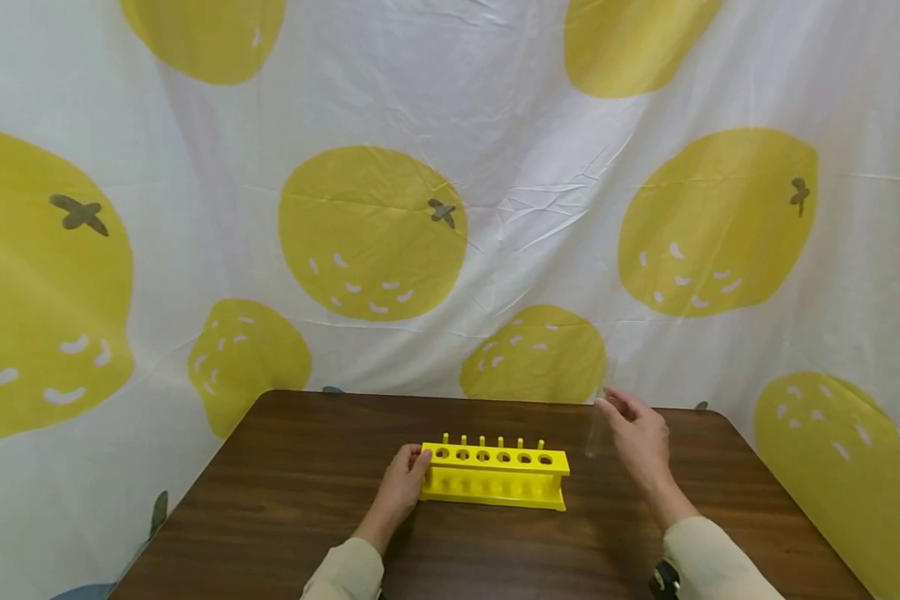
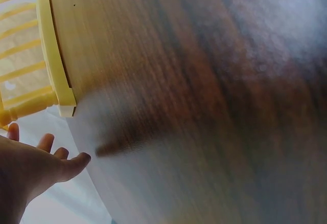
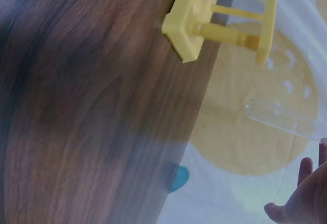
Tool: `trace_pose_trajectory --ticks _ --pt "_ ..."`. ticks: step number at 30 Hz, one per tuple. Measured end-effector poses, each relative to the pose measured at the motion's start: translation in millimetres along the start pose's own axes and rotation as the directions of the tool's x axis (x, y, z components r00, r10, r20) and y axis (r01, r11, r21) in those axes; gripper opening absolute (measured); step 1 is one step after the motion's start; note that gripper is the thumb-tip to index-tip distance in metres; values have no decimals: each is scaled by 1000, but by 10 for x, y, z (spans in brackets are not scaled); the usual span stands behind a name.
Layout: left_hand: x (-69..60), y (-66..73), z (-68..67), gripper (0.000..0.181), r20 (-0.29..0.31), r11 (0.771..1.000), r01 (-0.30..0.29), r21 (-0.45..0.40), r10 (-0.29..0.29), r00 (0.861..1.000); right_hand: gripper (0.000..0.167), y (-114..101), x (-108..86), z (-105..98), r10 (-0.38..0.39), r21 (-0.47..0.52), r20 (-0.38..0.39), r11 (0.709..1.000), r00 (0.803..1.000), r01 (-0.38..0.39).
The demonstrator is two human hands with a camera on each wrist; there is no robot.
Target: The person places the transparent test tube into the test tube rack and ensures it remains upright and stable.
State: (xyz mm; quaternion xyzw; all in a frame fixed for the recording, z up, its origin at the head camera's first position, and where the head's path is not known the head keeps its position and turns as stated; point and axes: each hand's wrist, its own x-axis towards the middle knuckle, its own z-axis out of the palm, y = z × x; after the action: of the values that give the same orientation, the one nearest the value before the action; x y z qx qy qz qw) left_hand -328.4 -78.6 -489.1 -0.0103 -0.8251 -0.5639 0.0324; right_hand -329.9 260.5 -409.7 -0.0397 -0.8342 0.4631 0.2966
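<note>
**Cream sleeves, black fitting at one cuff**

The person wears long, pale cream sleeves. The left sleeve (image 1: 347,572) is softly creased and ends in a plain, rounded cuff, with bare wrist between it and the bare left hand (image 1: 402,483). The right sleeve (image 1: 712,558) matches it in colour, stopping short of the bare right hand (image 1: 641,439). Beside its cuff sits a small black fitting (image 1: 664,578) with lighter marks, too small to read.

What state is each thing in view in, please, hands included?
Yellow rack: upright on the table, no tubes in its holes
Test tube: held in the air, slightly tilted, seemingly empty
Left hand: gripping the rack's left end
Right hand: pinching the test tube
Patterned cloth: hanging, creased
</note>
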Motion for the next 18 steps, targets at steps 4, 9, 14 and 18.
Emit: trace_pose_trajectory --ticks 4,9,14,18 --pt "3 -9 -1 44 0 1000 -7 -1 7 1000 40 -91 -16 56 2 44 15 999 1000 -2" --pt "-3 -13 -3 43 1 1000 -11 -5 11 1000 40 -197 -39 124 -16 119 33 993 999 12" --pt "-12 -8 0 43 6 1000 -3 -11 3 1000 37 -278 -64 171 -39 156 51 987 998 31" --pt "-5 -5 8 44 6 1000 -1 -5 1 1000 36 -330 -78 196 -47 164 59 986 997 36"
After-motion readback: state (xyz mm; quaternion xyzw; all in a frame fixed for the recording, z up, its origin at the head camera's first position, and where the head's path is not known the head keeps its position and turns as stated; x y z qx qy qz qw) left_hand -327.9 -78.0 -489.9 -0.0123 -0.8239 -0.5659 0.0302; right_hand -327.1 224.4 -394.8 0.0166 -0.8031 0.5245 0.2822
